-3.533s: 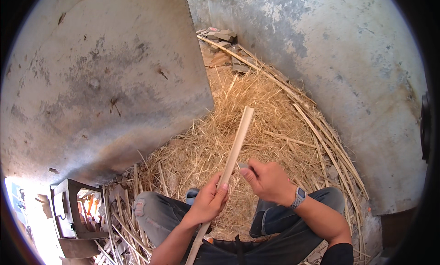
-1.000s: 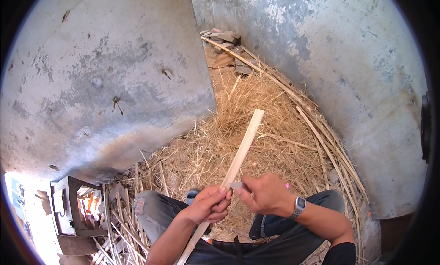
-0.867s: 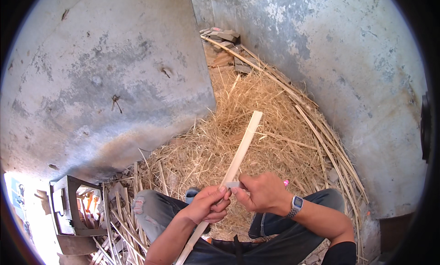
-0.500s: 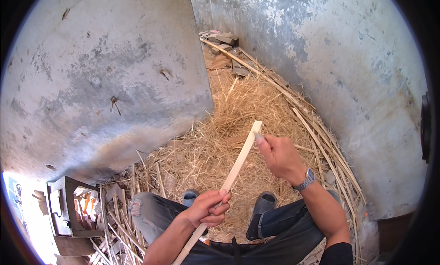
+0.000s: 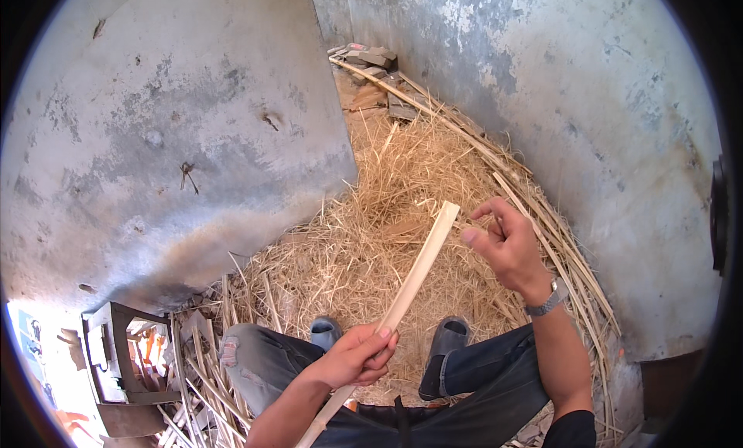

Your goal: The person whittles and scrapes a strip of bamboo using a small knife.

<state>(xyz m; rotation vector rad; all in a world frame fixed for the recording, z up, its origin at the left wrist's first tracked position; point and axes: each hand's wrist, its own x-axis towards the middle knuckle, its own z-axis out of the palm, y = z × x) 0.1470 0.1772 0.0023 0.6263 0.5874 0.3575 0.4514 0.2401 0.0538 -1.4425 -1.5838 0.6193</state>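
A long pale strip of split bamboo or wood (image 5: 422,268) slants across the middle, its squared end up and to the right. My left hand (image 5: 362,357) is wrapped around it over my lap, and the lower end passes along my left forearm. To the right of the strip's upper end is my right hand (image 5: 511,247), apart from it. Its thumb and index finger are spread with a gap between them, while the other fingers curl. I make out nothing between the thumb and index finger; the palm is hidden. A metal-banded watch sits on that wrist.
Straw-like shavings (image 5: 402,169) cover the floor around my slippers (image 5: 449,332). Long thin strips (image 5: 569,270) lie along the curved right wall. Broken bricks (image 5: 371,59) are piled at the back. A dark frame (image 5: 116,355) and more strips (image 5: 205,370) stand at lower left.
My right hand has moved right, off the strip's upper end, and its thumb and index finger have spread apart. The strip's tip has shifted slightly right, still in my left hand.
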